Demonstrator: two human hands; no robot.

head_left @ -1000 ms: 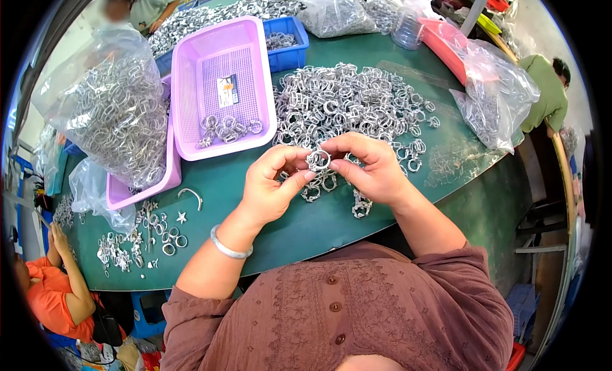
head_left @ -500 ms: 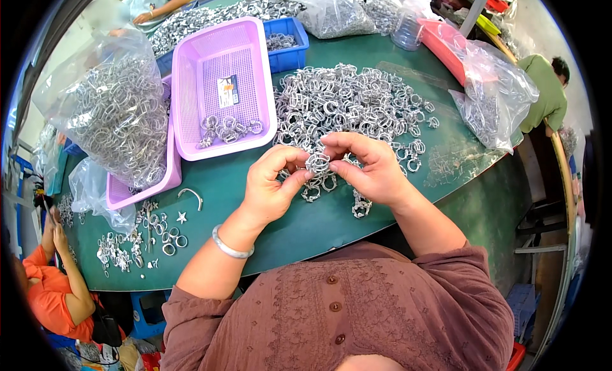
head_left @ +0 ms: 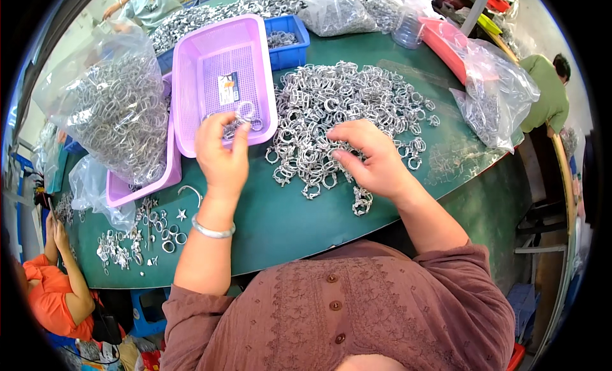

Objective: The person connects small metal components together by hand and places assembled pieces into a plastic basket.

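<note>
My left hand (head_left: 220, 155), with a silver bangle on its wrist, is over the near end of the pink mesh basket (head_left: 180, 96). Between its thumb and fingers it pinches a silver ring (head_left: 245, 111). Other rings lie beneath in the basket, partly hidden by the hand. My right hand (head_left: 375, 159) is at the near side of a big heap of silver rings (head_left: 347, 100) on the green table (head_left: 287, 224). Its thumb and fingers are apart, and nothing shows between them.
To the left, a clear bag of rings (head_left: 115, 109) stands in a second pink basket (head_left: 143, 191). Small charms and rings (head_left: 121, 246) lie near it. Behind are a blue bin (head_left: 290, 55) and more bags; a red tray (head_left: 443, 49) is at right. Other people sit around.
My left hand has moved left from the heap to the pink basket, carrying a ring. My right hand has stayed by the heap, its fingers now off the ring.
</note>
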